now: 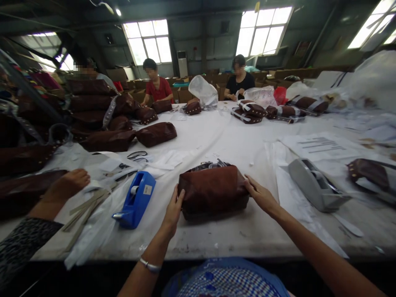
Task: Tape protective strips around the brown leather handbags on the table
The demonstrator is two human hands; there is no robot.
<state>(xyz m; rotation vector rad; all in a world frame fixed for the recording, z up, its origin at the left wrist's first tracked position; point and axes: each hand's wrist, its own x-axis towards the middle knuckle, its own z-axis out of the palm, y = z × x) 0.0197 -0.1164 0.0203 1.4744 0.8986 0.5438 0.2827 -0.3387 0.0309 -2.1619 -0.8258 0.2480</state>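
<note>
A dark brown leather bag [213,187] rests on the white-covered table in front of me, its broad side towards me. Grey straps or plastic show along its far top edge. My left hand [173,208] grips the bag's left end, thumb on the near side and fingers against the end. At the opposite end my right hand [260,192] holds the upper right corner between thumb and fingers. A blue tape dispenser [135,200] stands left of my left hand. Over to the right of my right hand is a grey tape dispenser [317,185].
Stacked brown bags [93,103] fill the left side. A co-worker's hand [72,181] reaches in there, near flat strips [89,208]. Two people [157,86] [239,78] work across the table [207,144]. Wrapped bags [249,111] and printed paper [321,144] lie to the right.
</note>
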